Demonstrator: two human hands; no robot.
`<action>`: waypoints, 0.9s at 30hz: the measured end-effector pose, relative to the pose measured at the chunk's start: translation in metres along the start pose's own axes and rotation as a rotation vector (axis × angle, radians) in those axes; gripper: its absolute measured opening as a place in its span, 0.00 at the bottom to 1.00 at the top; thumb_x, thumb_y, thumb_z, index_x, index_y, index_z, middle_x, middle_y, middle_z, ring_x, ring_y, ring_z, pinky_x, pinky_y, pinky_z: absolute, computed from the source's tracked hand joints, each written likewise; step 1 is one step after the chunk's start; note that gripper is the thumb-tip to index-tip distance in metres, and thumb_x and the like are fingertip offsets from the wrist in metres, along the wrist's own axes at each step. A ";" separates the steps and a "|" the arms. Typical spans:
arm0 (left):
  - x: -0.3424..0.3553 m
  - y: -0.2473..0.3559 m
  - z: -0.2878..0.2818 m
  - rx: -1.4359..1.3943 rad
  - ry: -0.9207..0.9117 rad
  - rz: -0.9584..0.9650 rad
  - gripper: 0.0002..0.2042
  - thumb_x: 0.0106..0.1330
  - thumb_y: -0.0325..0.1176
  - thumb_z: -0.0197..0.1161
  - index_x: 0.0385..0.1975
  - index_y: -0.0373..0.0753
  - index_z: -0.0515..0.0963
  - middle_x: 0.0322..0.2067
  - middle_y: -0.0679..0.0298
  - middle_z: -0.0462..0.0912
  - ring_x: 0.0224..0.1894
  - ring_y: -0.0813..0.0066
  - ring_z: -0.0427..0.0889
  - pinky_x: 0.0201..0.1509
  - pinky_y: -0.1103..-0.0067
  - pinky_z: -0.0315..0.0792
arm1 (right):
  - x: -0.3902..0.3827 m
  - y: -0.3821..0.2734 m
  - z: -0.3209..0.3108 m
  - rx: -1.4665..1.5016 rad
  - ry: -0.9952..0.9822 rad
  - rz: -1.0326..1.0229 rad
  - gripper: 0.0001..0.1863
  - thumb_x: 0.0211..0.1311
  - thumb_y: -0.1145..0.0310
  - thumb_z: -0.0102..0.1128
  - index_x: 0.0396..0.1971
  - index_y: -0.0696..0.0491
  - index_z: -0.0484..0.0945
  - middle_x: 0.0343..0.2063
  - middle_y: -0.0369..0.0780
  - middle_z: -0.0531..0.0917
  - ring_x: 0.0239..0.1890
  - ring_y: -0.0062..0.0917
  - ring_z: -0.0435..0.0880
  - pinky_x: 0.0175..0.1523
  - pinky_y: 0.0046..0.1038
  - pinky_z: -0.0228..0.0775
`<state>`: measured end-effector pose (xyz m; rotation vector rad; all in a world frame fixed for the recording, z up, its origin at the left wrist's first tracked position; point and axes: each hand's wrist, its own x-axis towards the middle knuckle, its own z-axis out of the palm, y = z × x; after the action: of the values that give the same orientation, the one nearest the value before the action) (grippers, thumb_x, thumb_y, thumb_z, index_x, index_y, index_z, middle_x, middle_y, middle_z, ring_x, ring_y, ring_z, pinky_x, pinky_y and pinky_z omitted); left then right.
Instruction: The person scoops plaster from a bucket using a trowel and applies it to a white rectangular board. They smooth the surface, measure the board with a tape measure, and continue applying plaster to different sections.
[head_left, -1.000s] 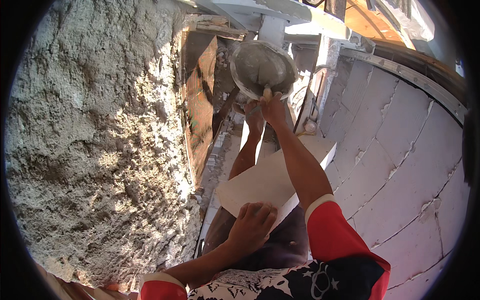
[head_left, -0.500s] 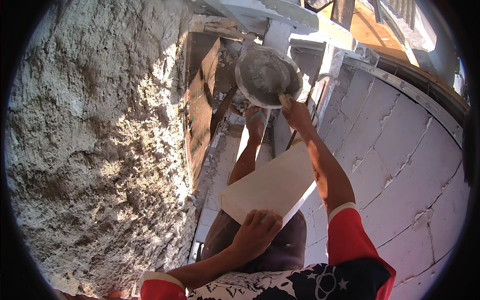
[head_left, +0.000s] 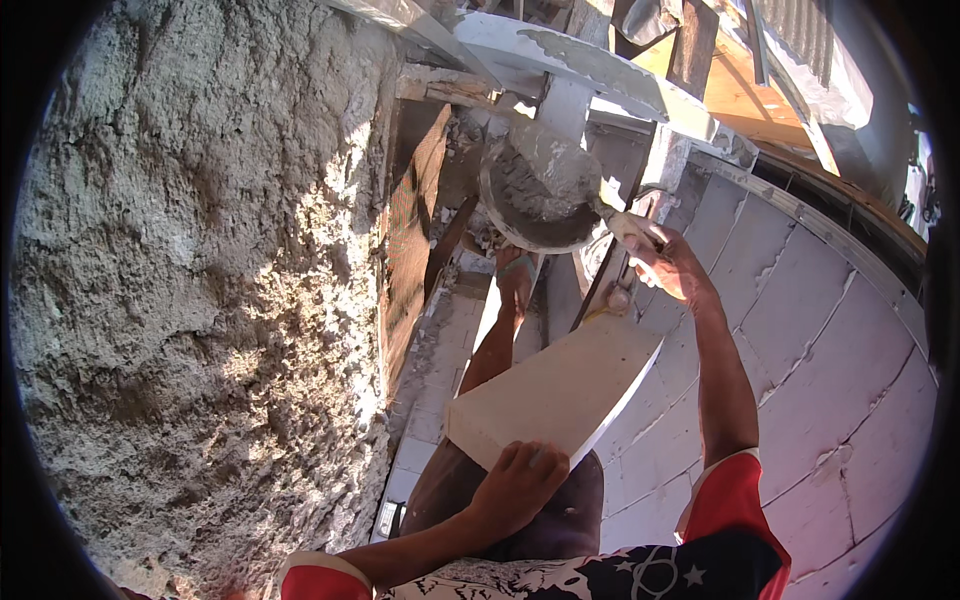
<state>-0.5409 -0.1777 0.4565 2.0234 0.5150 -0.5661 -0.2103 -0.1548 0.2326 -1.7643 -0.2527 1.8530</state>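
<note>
A rough grey plastered wall (head_left: 190,300) fills the left; a pale wall of large jointed blocks (head_left: 790,340) stands on the right. Between them, a flat cream rectangular block (head_left: 550,385) lies across the lap, the left hand (head_left: 520,490) gripping its near edge with curled fingers. Ahead is a round, grey-crusted bowl (head_left: 525,230) holding wet grey mortar (head_left: 520,188). The right hand's (head_left: 672,262) fingers close around the handle of a mortar-smeared trowel (head_left: 624,224), blade over the bowl. Small white stars (head_left: 693,575) are printed on the shirt.

Bucket (head_left: 552,236) partly hidden behind trowel (head_left: 568,168)
</note>
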 end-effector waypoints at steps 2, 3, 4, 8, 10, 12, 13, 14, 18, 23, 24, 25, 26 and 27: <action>0.001 0.000 -0.002 0.012 -0.009 0.008 0.19 0.64 0.31 0.58 0.55 0.36 0.70 0.53 0.54 0.76 0.57 0.56 0.75 0.63 0.62 0.68 | 0.026 -0.017 -0.001 -0.315 0.241 -0.363 0.27 0.67 0.60 0.68 0.64 0.50 0.76 0.35 0.40 0.84 0.34 0.28 0.82 0.38 0.30 0.75; 0.002 0.000 -0.002 0.015 -0.010 0.009 0.19 0.64 0.32 0.58 0.54 0.36 0.70 0.53 0.55 0.76 0.57 0.57 0.75 0.63 0.63 0.68 | 0.049 -0.017 -0.002 -0.529 0.392 -0.613 0.27 0.66 0.61 0.67 0.64 0.49 0.76 0.38 0.43 0.85 0.35 0.34 0.84 0.41 0.34 0.77; 0.002 -0.001 -0.002 0.017 -0.007 0.008 0.18 0.64 0.32 0.58 0.54 0.36 0.70 0.53 0.55 0.76 0.57 0.57 0.75 0.63 0.63 0.69 | 0.064 -0.033 0.001 -0.666 0.478 -0.686 0.28 0.66 0.61 0.66 0.65 0.48 0.75 0.40 0.45 0.84 0.38 0.40 0.84 0.44 0.37 0.77; 0.004 -0.006 0.009 -0.025 0.044 0.025 0.25 0.55 0.32 0.66 0.54 0.38 0.71 0.50 0.57 0.74 0.56 0.58 0.73 0.61 0.60 0.68 | 0.149 -0.051 0.008 -1.072 0.714 -0.653 0.29 0.68 0.58 0.62 0.68 0.43 0.71 0.45 0.45 0.82 0.43 0.46 0.85 0.47 0.42 0.79; 0.003 -0.005 0.007 -0.059 0.065 0.012 0.25 0.55 0.32 0.66 0.54 0.39 0.71 0.50 0.58 0.74 0.56 0.58 0.73 0.61 0.61 0.68 | 0.154 -0.066 0.020 -1.100 0.685 -0.574 0.30 0.68 0.57 0.62 0.69 0.39 0.70 0.45 0.46 0.82 0.44 0.45 0.85 0.50 0.44 0.79; 0.004 -0.003 0.006 -0.028 0.065 0.010 0.25 0.54 0.33 0.67 0.54 0.39 0.71 0.50 0.57 0.74 0.56 0.58 0.73 0.61 0.61 0.68 | 0.158 -0.074 0.024 -1.119 0.677 -0.532 0.30 0.68 0.56 0.62 0.70 0.37 0.69 0.45 0.46 0.82 0.44 0.45 0.86 0.51 0.45 0.79; 0.004 -0.003 0.005 -0.012 0.064 0.010 0.26 0.53 0.33 0.67 0.54 0.39 0.71 0.50 0.57 0.74 0.56 0.58 0.73 0.61 0.61 0.68 | 0.159 -0.076 0.024 -1.123 0.680 -0.522 0.30 0.68 0.56 0.61 0.70 0.36 0.69 0.45 0.46 0.82 0.44 0.46 0.86 0.50 0.46 0.79; 0.004 -0.002 0.005 -0.002 0.064 0.011 0.26 0.53 0.33 0.68 0.54 0.39 0.71 0.50 0.57 0.74 0.56 0.58 0.73 0.61 0.61 0.68 | 0.157 -0.077 0.022 -1.130 0.682 -0.509 0.30 0.68 0.56 0.61 0.70 0.36 0.69 0.45 0.46 0.82 0.43 0.46 0.86 0.50 0.46 0.79; 0.006 0.000 0.002 0.028 0.039 0.022 0.27 0.51 0.33 0.69 0.53 0.38 0.71 0.50 0.57 0.73 0.55 0.58 0.73 0.61 0.62 0.68 | 0.144 -0.066 0.029 -1.018 0.656 -0.584 0.30 0.70 0.55 0.59 0.69 0.45 0.70 0.41 0.53 0.85 0.42 0.51 0.86 0.50 0.48 0.78; 0.007 -0.001 0.002 0.071 0.041 0.052 0.24 0.55 0.34 0.67 0.53 0.37 0.71 0.49 0.56 0.74 0.54 0.59 0.74 0.62 0.63 0.68 | 0.139 -0.072 0.023 -0.919 0.557 -0.362 0.27 0.71 0.56 0.57 0.64 0.54 0.74 0.44 0.59 0.84 0.48 0.54 0.85 0.53 0.48 0.77; 0.005 -0.001 0.003 0.109 0.033 0.061 0.21 0.59 0.34 0.64 0.53 0.37 0.71 0.50 0.56 0.74 0.53 0.59 0.74 0.62 0.64 0.69 | 0.125 -0.068 0.023 -0.895 0.552 -0.323 0.26 0.71 0.56 0.57 0.63 0.56 0.74 0.45 0.60 0.84 0.50 0.55 0.84 0.53 0.48 0.77; 0.003 0.000 0.003 0.149 0.023 0.072 0.19 0.63 0.34 0.61 0.53 0.36 0.72 0.50 0.56 0.74 0.53 0.59 0.75 0.62 0.66 0.69 | 0.102 -0.058 0.022 -0.816 0.552 -0.392 0.26 0.72 0.56 0.55 0.64 0.54 0.73 0.42 0.57 0.85 0.46 0.53 0.85 0.51 0.46 0.77; 0.002 0.001 0.002 0.124 0.010 0.068 0.19 0.63 0.34 0.61 0.53 0.36 0.72 0.50 0.56 0.74 0.53 0.59 0.75 0.62 0.65 0.69 | 0.072 -0.049 0.023 -0.741 0.551 -0.465 0.26 0.73 0.55 0.54 0.65 0.53 0.72 0.40 0.55 0.85 0.42 0.52 0.85 0.49 0.45 0.78; 0.002 0.001 0.002 0.102 0.004 0.055 0.19 0.63 0.34 0.61 0.53 0.36 0.72 0.50 0.56 0.74 0.53 0.59 0.75 0.62 0.65 0.70 | 0.040 -0.038 0.026 -0.668 0.494 -0.461 0.26 0.72 0.55 0.55 0.63 0.54 0.73 0.41 0.55 0.85 0.44 0.51 0.85 0.50 0.43 0.77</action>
<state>-0.5386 -0.1798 0.4552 2.1287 0.4391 -0.5649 -0.2246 -0.0967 0.2200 -2.2738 -1.0694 1.0149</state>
